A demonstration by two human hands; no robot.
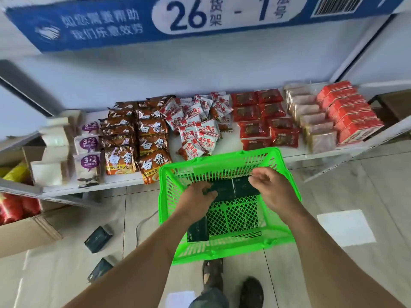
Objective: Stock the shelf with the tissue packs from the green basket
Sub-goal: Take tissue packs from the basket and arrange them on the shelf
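Observation:
The green basket stands on the floor in front of the low white shelf. Two dark green tissue packs lie side by side at its far end, and a third leans in the near left corner. My left hand reaches into the basket and its fingers grip the left one of the two far packs. My right hand is over the right pack, fingers curled at its top right corner.
The shelf holds noodle bags, red-and-white snack packets, red packs, red boxes and white packs. Two dark packs lie on the floor at left beside a cardboard box. My feet are below the basket.

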